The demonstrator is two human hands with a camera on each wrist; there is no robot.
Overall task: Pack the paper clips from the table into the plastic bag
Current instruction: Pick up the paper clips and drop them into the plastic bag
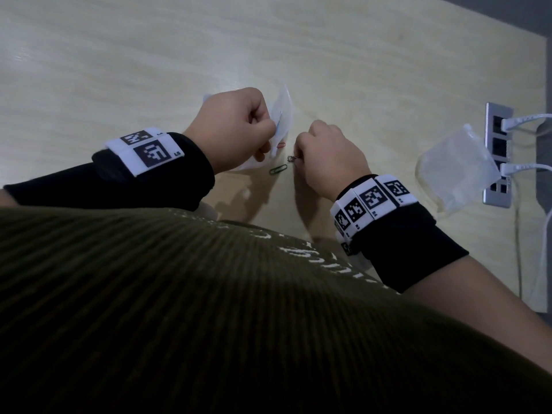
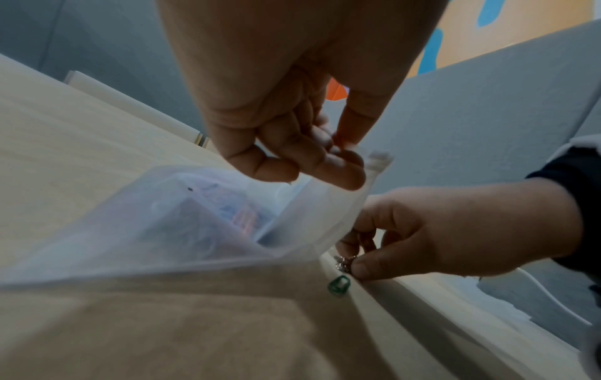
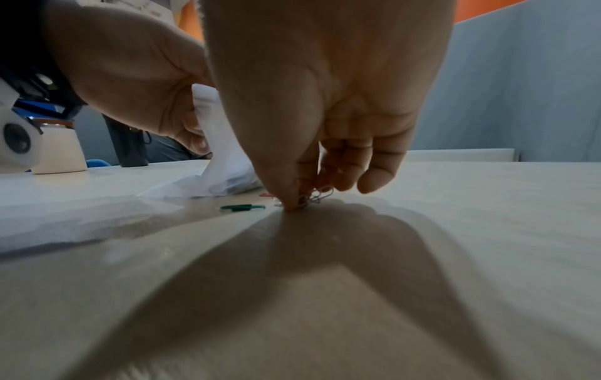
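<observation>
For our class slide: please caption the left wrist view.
Left hand holds the plastic bag open while right hand pinches silver paper clips.

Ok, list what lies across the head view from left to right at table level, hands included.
Left hand gripping the plastic bag → green paper clip → silver paper clips pinched by the right hand → second clear bag → socket strip.

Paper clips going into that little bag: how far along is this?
Some coloured clips already show through the plastic bag, held up by the left hand. The right hand is pinching silver clips off the table. A green clip and a red clip still lie loose.
</observation>
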